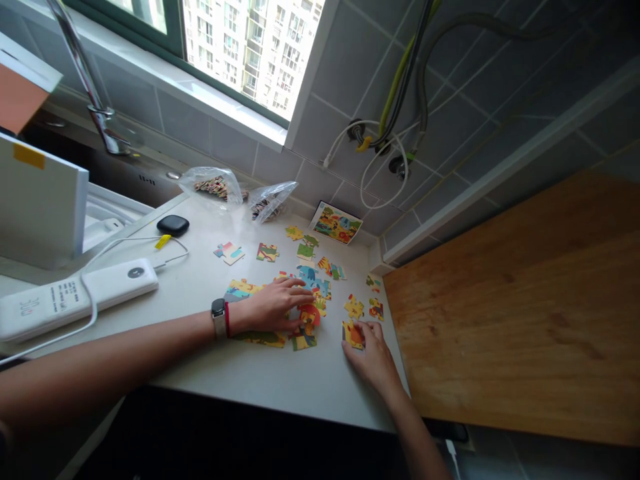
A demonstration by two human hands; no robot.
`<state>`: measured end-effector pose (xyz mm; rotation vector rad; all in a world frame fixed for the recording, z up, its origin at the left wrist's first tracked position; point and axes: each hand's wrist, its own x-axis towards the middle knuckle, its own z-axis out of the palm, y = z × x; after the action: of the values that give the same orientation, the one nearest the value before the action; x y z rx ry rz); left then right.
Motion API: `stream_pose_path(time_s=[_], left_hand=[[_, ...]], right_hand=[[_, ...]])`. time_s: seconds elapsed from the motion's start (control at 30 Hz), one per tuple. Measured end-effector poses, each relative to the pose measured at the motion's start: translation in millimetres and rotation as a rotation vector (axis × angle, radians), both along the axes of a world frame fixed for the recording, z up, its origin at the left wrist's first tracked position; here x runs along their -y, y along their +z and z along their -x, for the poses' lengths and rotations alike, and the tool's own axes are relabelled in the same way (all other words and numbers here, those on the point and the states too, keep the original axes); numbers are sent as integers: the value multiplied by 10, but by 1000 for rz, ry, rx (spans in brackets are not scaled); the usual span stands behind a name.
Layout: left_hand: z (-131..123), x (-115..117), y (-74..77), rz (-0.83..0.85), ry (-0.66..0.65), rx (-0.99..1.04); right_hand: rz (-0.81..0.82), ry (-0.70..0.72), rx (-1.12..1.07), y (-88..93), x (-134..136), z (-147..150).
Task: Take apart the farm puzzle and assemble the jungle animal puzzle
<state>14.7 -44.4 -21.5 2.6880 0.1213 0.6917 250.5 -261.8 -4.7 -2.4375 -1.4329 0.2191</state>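
Observation:
A partly joined jigsaw puzzle (307,339) in yellow, blue and green lies on the white counter. My left hand (273,305), with a watch at its wrist, rests flat over it with the fingers spread, hiding the middle. To the right, my right hand (373,357) grips a yellow and orange puzzle piece (352,335) by its edges, thumb on the left and fingers on top. Just above that hand are a yellow loose piece (354,307) and another piece (376,309). More loose pieces, such as a green one (306,251) and a pale one (230,253), lie behind the puzzle.
A picture card (336,223) leans on the wall tiles. Two clear plastic bags (215,187) of pieces sit by the window. A white power bank (75,300) with a cable and a black case (173,225) lie left. A wooden panel (520,320) borders the counter's right side.

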Motion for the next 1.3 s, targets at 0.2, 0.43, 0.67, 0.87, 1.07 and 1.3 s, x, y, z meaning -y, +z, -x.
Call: stream_pose_path(time_s=[0.2,0.43,0.67,0.87,1.07,1.3], left_hand=[[-267,90,47,-12,6,-41],[-710,259,99,-71,16,-67],[-937,212,-55,-45,22,-10],[-919,210,-112,5,-74,-89],[-921,259,-53,-1,-139,-170],[-914,229,-91,16,-113,-202]], right_hand=[[-95,282,-154,12,159,-175],[-173,113,-112,-85,190,-349],[-158,176,-234,-94,118,-457],[-155,402,-344,-89,145,-545],[-195,448,-387,-94,139,-490],[-256,403,-379,-165,135,-490]])
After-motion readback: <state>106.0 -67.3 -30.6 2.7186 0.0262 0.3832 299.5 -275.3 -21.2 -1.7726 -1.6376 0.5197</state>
